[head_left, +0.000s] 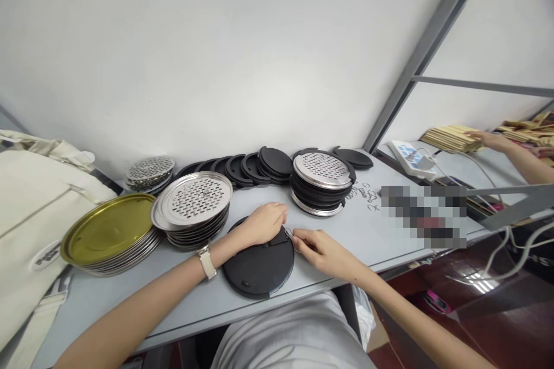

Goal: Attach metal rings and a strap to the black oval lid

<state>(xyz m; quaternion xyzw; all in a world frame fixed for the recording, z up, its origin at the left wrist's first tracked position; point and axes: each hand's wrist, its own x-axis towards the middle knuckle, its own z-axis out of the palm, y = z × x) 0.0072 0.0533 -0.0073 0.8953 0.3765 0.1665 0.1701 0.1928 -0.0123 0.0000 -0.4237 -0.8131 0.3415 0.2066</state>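
Observation:
A flat black round disc (259, 268) lies near the table's front edge, with a raised bar and a small slot on its face. My left hand (265, 222) rests over its upper part with fingers curled down at the far edge, the fingertips partly hidden. At the disc's right edge is a small metal wire ring (289, 233). My right hand (318, 249) is closed in a pinch on that ring. Several similar loose rings (373, 199) lie farther right on the table.
Left of my hands stand a stack of perforated metal grater discs (201, 200) and gold-coloured round plates (110, 228). Behind are black discs (236, 170) and another grater stack (322, 170). A cream bag (38, 213) sits left; a power strip (413, 159) and another person's hand (493, 139) are right.

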